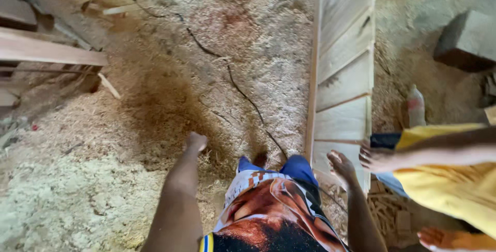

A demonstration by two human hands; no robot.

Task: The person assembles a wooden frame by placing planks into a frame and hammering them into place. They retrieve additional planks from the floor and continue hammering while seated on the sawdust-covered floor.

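While the right hand (342,166) rests open-fingered on the slatted wooden panel (343,71) standing on sawdust floor (103,190), left hand (196,141) loosely closed and empty, the panel could tip toward the co-worker's hand (376,159).

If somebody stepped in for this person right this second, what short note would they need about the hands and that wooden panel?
Left hand: closed loosely, hanging free over the sawdust floor, holding nothing.
Right hand: open, at the near end of the slatted wooden panel; it seems to rest on the panel's near end with no closed grip.
Panel: stands on edge, running away from the person across the sawdust.
Another person in a yellow top has a hand on the same near end from the right.
A dark cable trails across the floor beside the panel.
Done: panel is upright and steadied. Left: cannot tell from this view.
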